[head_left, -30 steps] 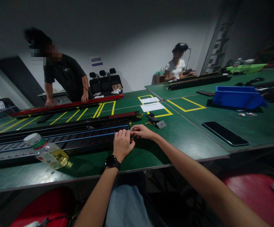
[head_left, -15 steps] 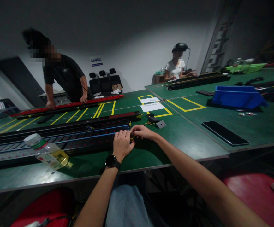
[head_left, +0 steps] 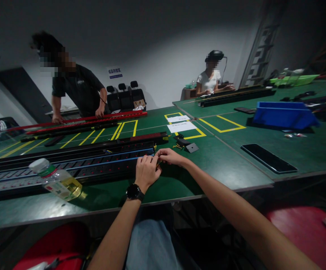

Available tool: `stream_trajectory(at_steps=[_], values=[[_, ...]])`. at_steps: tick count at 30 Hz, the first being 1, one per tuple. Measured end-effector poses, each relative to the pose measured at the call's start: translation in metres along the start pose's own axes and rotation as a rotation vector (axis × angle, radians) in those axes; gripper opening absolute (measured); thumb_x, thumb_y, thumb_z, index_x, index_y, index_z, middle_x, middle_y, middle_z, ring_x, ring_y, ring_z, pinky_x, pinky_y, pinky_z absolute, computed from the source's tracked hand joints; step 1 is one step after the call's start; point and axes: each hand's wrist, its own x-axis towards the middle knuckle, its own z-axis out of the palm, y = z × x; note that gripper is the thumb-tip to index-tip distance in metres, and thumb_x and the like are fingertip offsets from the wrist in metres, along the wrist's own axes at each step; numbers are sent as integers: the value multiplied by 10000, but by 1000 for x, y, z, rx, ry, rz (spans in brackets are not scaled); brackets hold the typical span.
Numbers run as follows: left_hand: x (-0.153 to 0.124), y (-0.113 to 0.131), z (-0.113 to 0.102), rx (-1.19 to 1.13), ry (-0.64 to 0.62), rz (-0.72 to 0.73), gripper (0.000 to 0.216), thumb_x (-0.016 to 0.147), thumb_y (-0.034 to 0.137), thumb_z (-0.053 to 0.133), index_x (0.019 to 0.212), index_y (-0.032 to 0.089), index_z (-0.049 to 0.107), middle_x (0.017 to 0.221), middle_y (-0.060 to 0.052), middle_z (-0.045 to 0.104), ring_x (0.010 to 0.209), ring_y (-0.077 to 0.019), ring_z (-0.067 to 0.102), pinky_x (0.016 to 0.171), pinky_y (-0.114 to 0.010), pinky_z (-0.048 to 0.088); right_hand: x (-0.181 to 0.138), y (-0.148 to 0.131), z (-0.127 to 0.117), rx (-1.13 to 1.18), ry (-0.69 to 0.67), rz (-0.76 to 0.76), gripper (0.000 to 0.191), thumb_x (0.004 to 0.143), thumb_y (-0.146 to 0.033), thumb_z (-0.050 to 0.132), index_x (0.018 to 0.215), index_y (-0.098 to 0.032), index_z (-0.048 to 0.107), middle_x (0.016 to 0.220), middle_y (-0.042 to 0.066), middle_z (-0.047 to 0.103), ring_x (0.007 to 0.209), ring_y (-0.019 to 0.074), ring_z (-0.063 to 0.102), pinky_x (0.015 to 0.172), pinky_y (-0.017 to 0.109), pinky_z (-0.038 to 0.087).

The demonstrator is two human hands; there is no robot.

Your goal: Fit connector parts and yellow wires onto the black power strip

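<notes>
My left hand (head_left: 147, 170), a dark watch on its wrist, curls over the right-hand end of a long black rail (head_left: 95, 173) with blue edges and red marks. Against its fingertips, my right hand (head_left: 169, 155) is closed in a pinch at that same end. A thin, yellowish, wire-like bit shows between the hands; the rest is hidden by my fingers. Just beyond them lie a small dark part with yellow wires (head_left: 182, 141) and a grey plate with a hole (head_left: 192, 147).
A tilted bottle of yellow liquid (head_left: 58, 182) is left of my hands. On the right are a phone (head_left: 268, 158) and a blue bin (head_left: 284, 115). Paper sheets (head_left: 181, 126) lie ahead. Across the green table, one person handles a red rail (head_left: 95, 117); another sits farther back.
My hands stay at the rail's end with only slight finger movement. The person across the table has shifted slightly to the right, and the red rail has moved a little.
</notes>
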Motion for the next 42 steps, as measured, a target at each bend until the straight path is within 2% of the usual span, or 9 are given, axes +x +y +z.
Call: stream_trajectory(at_steps=[10, 17, 20, 25, 29, 35, 39, 42], values=[[0, -4, 2, -73, 20, 19, 336, 927, 259, 663, 1260, 234, 695, 1178, -84, 758, 1094, -294, 651, 923, -477, 403, -2, -2, -4, -25, -52, 26, 208, 771, -209, 645, 967, -185, 708, 744, -31, 639, 596, 92, 543, 453, 165, 365], [-1, -4, 2, -80, 28, 2, 313, 923, 268, 673, 1231, 232, 709, 1146, -71, 766, 1072, -294, 649, 913, -481, 412, 0, 3, -9, 19, -50, 44, 324, 726, -257, 698, 1043, -200, 662, 795, -22, 659, 651, 120, 595, 475, 180, 390], [-1, -3, 3, -55, 32, -8, 319, 926, 270, 660, 1236, 207, 700, 1117, -86, 757, 1059, -301, 640, 909, -478, 413, 1, 5, -16, 1, -51, -2, 311, 699, -310, 748, 975, -187, 675, 787, -22, 659, 653, 118, 571, 505, 199, 379], [-1, -2, 3, -30, 28, -6, 230, 947, 289, 630, 1143, 193, 702, 1057, -101, 741, 1033, -303, 632, 904, -474, 407, 1, 7, -23, -33, -132, -59, 358, 635, -406, 856, 854, -149, 734, 763, 5, 685, 690, 127, 560, 618, 245, 410], [0, -2, 2, -37, 14, -3, 171, 951, 285, 623, 1078, 197, 697, 1041, -103, 743, 1028, -304, 631, 909, -475, 401, 1, 7, -24, -78, -143, -46, 375, 624, -448, 877, 806, -148, 746, 737, 12, 685, 669, 127, 542, 605, 255, 396], [-1, -3, 1, -50, 12, 9, 142, 956, 274, 609, 1044, 200, 693, 1019, -93, 755, 1013, -299, 634, 905, -479, 396, -2, 8, -26, -141, -181, -47, 435, 671, -516, 865, 866, -143, 754, 733, 12, 663, 643, 123, 518, 529, 237, 370], [-1, -4, 3, -73, 20, 10, 153, 959, 266, 609, 1070, 204, 693, 1041, -89, 760, 1027, -291, 638, 916, -477, 400, 1, 16, -26, -161, -119, -46, 535, 683, -555, 872, 1012, -148, 761, 758, -4, 638, 657, 131, 529, 502, 224, 376], [-1, -4, 4, -91, 20, 16, 199, 958, 263, 611, 1129, 203, 693, 1066, -86, 757, 1039, -284, 638, 911, -470, 407, 3, 23, -25, -193, -96, -53, 529, 696, -565, 872, 1007, -150, 766, 735, -8, 623, 648, 135, 524, 514, 234, 379]])
